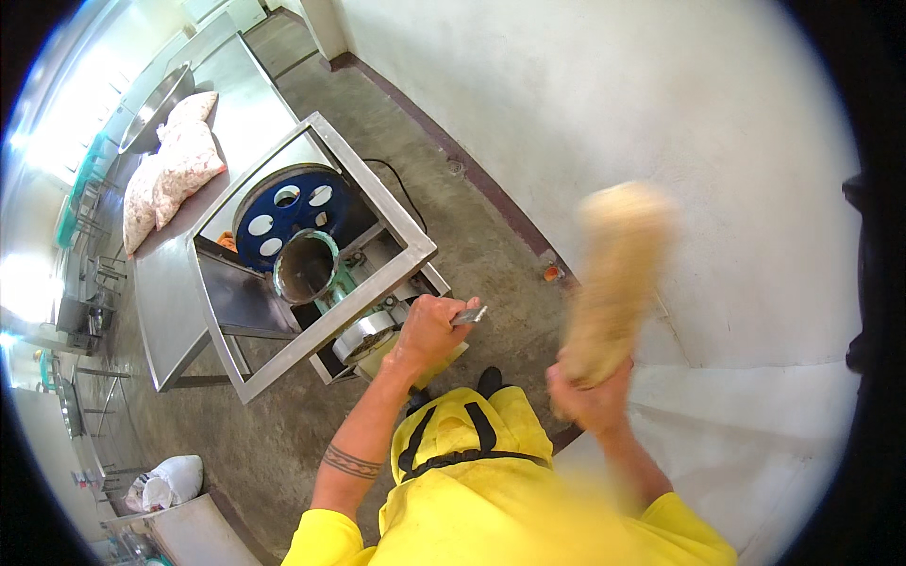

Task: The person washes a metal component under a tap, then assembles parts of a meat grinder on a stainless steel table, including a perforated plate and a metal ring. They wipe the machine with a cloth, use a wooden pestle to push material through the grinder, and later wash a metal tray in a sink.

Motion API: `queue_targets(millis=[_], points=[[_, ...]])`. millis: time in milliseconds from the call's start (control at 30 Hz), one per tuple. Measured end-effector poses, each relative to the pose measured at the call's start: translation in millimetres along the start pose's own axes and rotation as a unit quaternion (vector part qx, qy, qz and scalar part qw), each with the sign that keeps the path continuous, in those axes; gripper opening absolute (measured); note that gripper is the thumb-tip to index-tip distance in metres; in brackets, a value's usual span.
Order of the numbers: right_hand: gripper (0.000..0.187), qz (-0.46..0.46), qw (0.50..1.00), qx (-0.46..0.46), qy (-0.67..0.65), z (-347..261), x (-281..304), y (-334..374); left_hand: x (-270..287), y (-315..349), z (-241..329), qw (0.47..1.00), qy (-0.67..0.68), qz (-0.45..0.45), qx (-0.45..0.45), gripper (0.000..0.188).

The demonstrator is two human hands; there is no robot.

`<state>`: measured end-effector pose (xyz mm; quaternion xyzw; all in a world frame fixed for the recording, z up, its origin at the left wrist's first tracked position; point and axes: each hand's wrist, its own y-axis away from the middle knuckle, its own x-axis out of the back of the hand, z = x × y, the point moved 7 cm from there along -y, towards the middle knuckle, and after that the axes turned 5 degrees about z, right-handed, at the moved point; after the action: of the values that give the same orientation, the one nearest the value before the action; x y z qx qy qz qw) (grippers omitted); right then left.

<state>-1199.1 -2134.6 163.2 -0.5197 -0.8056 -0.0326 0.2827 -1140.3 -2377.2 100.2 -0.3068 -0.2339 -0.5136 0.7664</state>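
Note:
My left hand (429,332) is closed round a short grey metal piece (469,316), whose flat end sticks out past the fingers; the rest is hidden in the fist. Beside that hand is the round metal outlet (364,336) of a grinder. The grinder's green-rimmed hopper (306,267) opens upward inside a steel frame (373,206), in front of a blue pulley wheel (267,226). My right hand (599,391) grips the lower end of a thick tan wooden-looking club (618,278), held up and smeared by motion.
A steel table (250,90) adjoins the frame, with bags of pale, red-flecked contents (179,170) and a wide metal basin (156,108) on it. A white wall (736,123) rises close on my right. A black cable (401,184) runs behind the frame. A white sack (175,479) is at lower left.

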Motion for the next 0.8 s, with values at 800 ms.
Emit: queue_targets(millis=[800], points=[[0.075,0.031,0.973,-0.229,-0.018,69.4,-27.9,26.9,-53.8,-14.5,-31.5,0.987,-0.115,-0.055,0.094,0.037]])
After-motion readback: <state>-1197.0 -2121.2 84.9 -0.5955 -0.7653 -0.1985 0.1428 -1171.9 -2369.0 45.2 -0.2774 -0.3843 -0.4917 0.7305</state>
